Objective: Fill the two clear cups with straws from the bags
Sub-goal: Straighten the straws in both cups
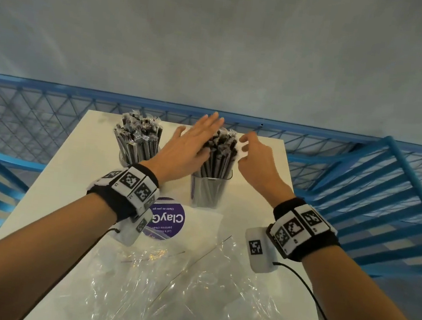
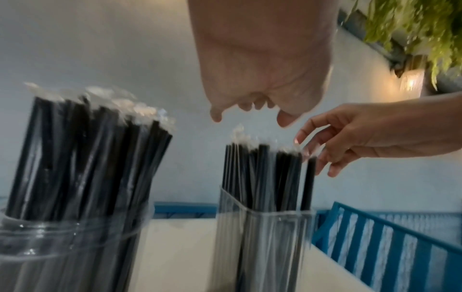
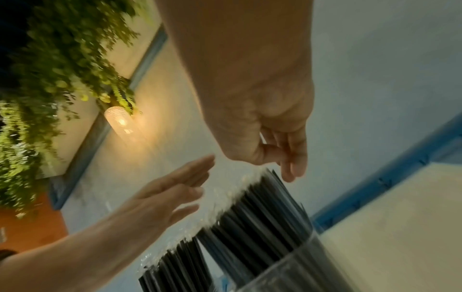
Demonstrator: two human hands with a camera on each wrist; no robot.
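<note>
The fingers of the left hand are straight and held together, the flat palm lying against the near-left side of the straw tops in the right-hand cup; they grip nothing. The right hand hovers just beside the same bundle on its other side, its fingers loosely curled and apart, holding nothing. Whether its fingertips touch the wrappers I cannot tell.

That square clear cup has flat, see-through walls and stands about the middle of the white bench. It is packed with thin black straws, each in a crinkly clear sleeve that glints at the top. The round clear cup stands toward the far left corner of the bench, well apart from the first, and carries a fuller, splayed bunch of the same wrapped straws.

Toward the near edge lie crumpled clear plastic bags, glossy and creased. Beside them, partly under the left wrist, is a round purple sticker with white lettering. Both wrists wear black bands with white, black-patterned squares.

Beyond the far edge runs a blue metal mesh railing before a pale wall.
</note>
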